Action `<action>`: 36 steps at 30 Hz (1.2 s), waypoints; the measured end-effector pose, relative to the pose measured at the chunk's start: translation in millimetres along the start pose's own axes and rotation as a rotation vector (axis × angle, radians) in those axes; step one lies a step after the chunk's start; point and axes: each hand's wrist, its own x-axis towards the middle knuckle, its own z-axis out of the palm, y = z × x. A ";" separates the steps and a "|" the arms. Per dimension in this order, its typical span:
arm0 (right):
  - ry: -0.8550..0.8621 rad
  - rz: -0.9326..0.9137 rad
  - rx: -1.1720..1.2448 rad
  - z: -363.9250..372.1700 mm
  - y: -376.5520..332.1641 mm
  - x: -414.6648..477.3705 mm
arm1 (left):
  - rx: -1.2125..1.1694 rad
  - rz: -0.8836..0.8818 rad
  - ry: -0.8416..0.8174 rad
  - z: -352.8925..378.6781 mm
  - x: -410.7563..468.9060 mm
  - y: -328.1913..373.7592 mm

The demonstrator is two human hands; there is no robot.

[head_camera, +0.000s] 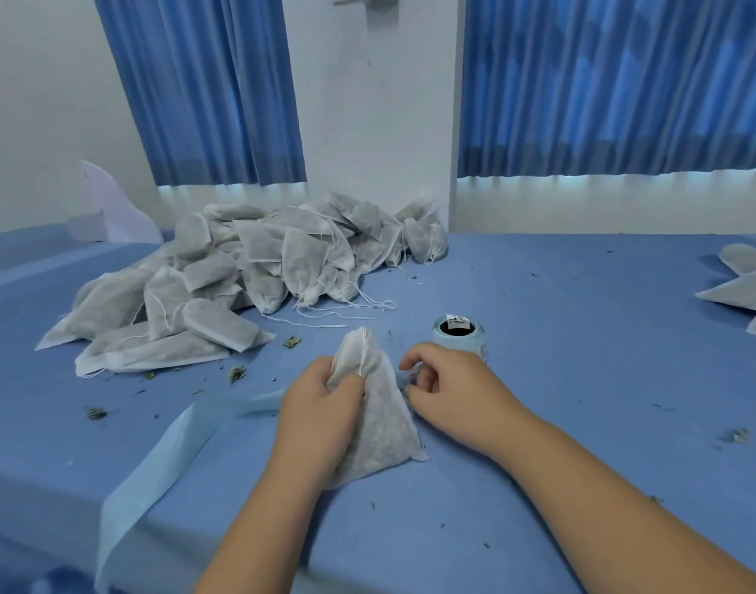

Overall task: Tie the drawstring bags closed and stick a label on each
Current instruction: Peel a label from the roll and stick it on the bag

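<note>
Item: drawstring bag (380, 418), propped on blue table (582, 336) near label roll (457, 332); left hand (320, 405) clamped round its neck, right hand (449, 388) curled beside, grasp unclear; advisable: hold neck pinched, draw cord taut before knotting.

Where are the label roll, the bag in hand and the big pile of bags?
Label roll (477, 341): head view, pale blue side wall.
Bag in hand (385, 426): head view, filled lower body.
Pile of bags (256, 259): head view, a bag mid-heap.
</note>
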 end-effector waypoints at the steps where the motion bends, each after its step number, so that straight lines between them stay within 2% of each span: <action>1: 0.019 0.008 -0.007 0.4 0.9 0.3 | -0.005 -0.004 -0.004 0.0 0.3 -0.6; 5: 0.094 0.050 -0.020 0.6 0.4 1.8 | 0.000 0.010 -0.039 -0.2 -2.1 -0.4; 12: 0.124 0.052 -0.061 -0.8 -1.9 -3.7 | 0.035 0.060 -0.094 -1.2 -6.5 4.3; 26: 0.174 0.038 -0.037 -3.1 -4.0 -6.7 | 0.093 0.078 -0.077 -0.2 -6.1 3.8; 36: 0.172 0.158 0.046 -6.8 -7.9 -12.6 | 0.092 0.017 -0.007 0.1 -3.3 2.9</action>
